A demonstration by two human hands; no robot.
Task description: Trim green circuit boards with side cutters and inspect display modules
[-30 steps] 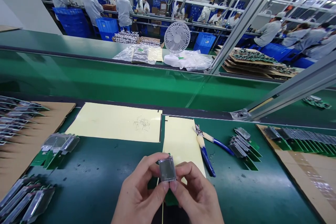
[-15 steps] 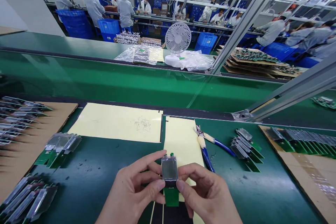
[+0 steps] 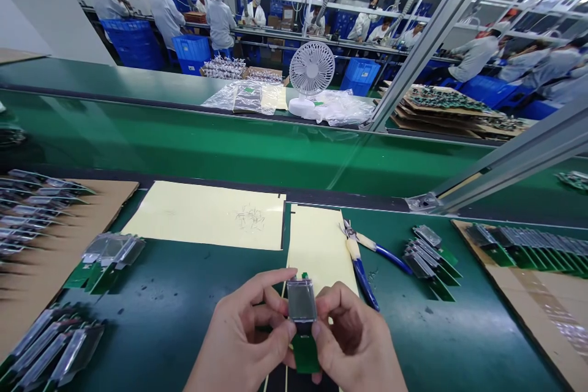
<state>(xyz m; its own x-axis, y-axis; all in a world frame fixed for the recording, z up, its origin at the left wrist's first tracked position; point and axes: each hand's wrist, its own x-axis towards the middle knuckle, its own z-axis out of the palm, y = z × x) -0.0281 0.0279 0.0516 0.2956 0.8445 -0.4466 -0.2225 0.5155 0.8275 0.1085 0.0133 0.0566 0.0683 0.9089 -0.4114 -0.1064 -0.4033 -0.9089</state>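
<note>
A small green circuit board with a grey display (image 3: pixel 302 301) is held upright between both hands at the lower middle. My left hand (image 3: pixel 257 324) pinches its left edge with thumb and fingers, the index finger reaching to the top corner. On the right edge, the thumb and fingers of my right hand (image 3: pixel 349 331) are closed. Beneath and behind the board lies a pale yellow sheet (image 3: pixel 316 239). Cutters with blue and cream handles (image 3: pixel 362 269) lie just beyond my right hand.
Similar boards lie at left (image 3: pixel 108 254), lower left (image 3: pixel 55 343) and right (image 3: pixel 429 260). Cardboard sheets (image 3: pixel 519 294) bear more rows at both sides. A wide yellow sheet (image 3: pixel 206 214) holds thin clippings. Behind the green partition (image 3: pixel 229 147) stand a white fan (image 3: pixel 312 67) and people working.
Both hands and the board have shifted slightly down, the board also a little to the right and slightly tilted. On the belt behind the partition, an item has come into view at far left.
</note>
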